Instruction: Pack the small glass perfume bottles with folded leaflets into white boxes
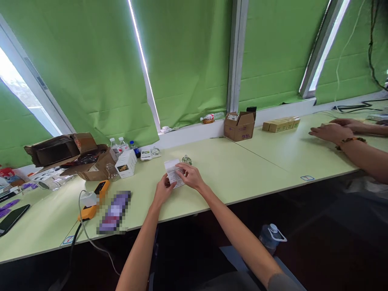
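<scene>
Over the table [218, 173] I have a small white piece with fine printed text [173, 169], either a folded leaflet or a flat carton; I cannot tell which. My left hand [163, 190] grips its lower left edge between thumb and fingers. On the right side, my right hand [191, 176] is closed on the same piece, its fingertips lying across the printed face. Just behind the right hand lies a small coiled greenish item [187, 160], partly covered by the fingers.
Left stand a white box [126, 163], bottles [135, 148], an open cardboard box [97, 163], an orange power strip [96, 198] and a blurred phone [114, 212]. Further right are a carton [239, 126], yellowish boxes [281, 124] and another person's hands [333, 131]. A water jug [269, 238] is below.
</scene>
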Motion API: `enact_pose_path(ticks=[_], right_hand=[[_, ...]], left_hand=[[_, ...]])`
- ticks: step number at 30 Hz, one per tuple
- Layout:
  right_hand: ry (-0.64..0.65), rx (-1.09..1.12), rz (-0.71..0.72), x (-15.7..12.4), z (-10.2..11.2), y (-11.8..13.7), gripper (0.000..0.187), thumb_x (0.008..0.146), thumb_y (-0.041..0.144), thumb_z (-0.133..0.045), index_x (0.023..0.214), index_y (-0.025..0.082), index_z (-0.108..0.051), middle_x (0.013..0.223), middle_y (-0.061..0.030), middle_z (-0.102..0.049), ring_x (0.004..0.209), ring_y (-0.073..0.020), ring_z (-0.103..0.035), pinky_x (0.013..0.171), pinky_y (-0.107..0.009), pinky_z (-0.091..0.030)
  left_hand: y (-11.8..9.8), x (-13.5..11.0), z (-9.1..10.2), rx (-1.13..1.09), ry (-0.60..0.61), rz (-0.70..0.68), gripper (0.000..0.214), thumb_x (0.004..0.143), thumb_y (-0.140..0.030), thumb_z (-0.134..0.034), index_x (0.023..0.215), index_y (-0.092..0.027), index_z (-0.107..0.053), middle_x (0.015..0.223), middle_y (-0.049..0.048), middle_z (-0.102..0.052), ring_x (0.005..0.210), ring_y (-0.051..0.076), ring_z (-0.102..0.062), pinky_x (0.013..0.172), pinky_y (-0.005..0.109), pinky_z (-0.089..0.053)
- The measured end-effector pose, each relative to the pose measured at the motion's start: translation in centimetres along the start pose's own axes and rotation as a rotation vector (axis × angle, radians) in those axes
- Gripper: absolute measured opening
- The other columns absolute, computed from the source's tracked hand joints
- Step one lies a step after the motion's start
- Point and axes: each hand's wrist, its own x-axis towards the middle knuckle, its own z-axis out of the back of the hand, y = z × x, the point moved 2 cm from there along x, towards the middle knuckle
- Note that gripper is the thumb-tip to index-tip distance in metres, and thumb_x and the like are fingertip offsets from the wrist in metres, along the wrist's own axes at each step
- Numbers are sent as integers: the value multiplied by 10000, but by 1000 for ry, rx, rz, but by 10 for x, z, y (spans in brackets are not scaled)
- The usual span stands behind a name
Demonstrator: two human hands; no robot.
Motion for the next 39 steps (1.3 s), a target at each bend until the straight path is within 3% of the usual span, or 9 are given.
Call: enact_pose_path(ticks=[6, 9, 12, 15, 18, 23, 27, 32, 39], right_hand=[[-259, 137, -198, 8, 13, -10, 367, 912, 422, -469, 1192, 223, -599, 1222, -80, -612, 695, -128, -589, 558, -260, -516], [-362, 202, -360, 10, 24, -24, 420, 912, 485, -431, 1175, 203, -599, 1184, -87, -628, 709, -142, -585, 524, -256, -505], [-400, 231, -485, 8, 33, -42, 458, 898, 514, -415, 1153, 184, -605, 1157, -94, -634, 696, -149, -594, 507, -263, -505], [-329, 208, -572, 6, 35, -61, 442, 869, 495, -453, 1105, 165, -627, 989, -84, -676, 657, -158, -603, 518, -279, -511], [-201, 153, -626, 7, 28, -76, 396, 854, 445, -478, 1085, 165, -637, 840, -52, -677, 641, -164, -609, 557, -295, -521], [-41, -76, -630, 18, 18, -86, 339, 856, 373, -506, 1110, 186, -629, 1093, -66, -662, 762, -157, -625, 748, -323, -514], [88, -290, -643, 32, 16, -90, 432, 834, 369, -582, 1221, 177, -565, 1215, -111, -613, 1001, -210, -603, 831, -300, -448], [259, -426, -645, 46, 9, -96, 472, 813, 381, -626, 1233, 183, -542, 1175, -122, -632, 1028, -234, -604, 761, -272, -413], [282, -486, -601, 46, -2, -107, 370, 836, 245, -583, 1202, 195, -564, 1118, -103, -670, 973, -219, -620, 725, -257, -391]], left_hand=[[6, 1, 6, 67, -126, 61, 688, 799, -421, -650, 1393, -189, -393, 1060, 112, -678, 843, 198, -666, 781, 347, -524], [12, 1, 16, 181, -322, 116, 777, 818, -459, -614, 1462, -198, -266, 1216, 153, -603, 875, 215, -657, 764, 354, -526], [16, -2, 25, 342, -526, 155, 839, 830, -515, -570, 1493, -188, -172, 1426, 199, -411, 1139, 287, -565, 901, 410, -489], [17, -2, 26, 504, -523, 75, 787, 849, -510, -536, 1483, -173, -216, 1457, 187, -373, 1311, 312, -415, 1052, 453, -385], [16, -1, 19, 650, -395, -79, 632, 871, -472, -510, 1425, -202, -368, 1444, 139, -412, 1362, 298, -346, 1113, 454, -322], [20, -3, 6, 845, -202, -182, 522, 863, -465, -519, 1331, -235, -508, 1441, 108, -439, 1402, 333, -259, 1133, 510, -265], [25, -5, 7, 919, -276, -136, 502, 864, -432, -513, 1301, -186, -526, 1432, 154, -432, 1403, 367, -236, 1118, 551, -254], [17, -5, 12, 924, -436, -168, 537, 877, -388, -495, 1318, -83, -471, 1420, 233, -386, 1385, 375, -259, 1101, 548, -289], [-3, -4, -1, 868, -308, -372, 285, 892, -273, -478, 1141, -176, -579, 1299, 148, -506, 1323, 308, -369, 1071, 491, -361]])
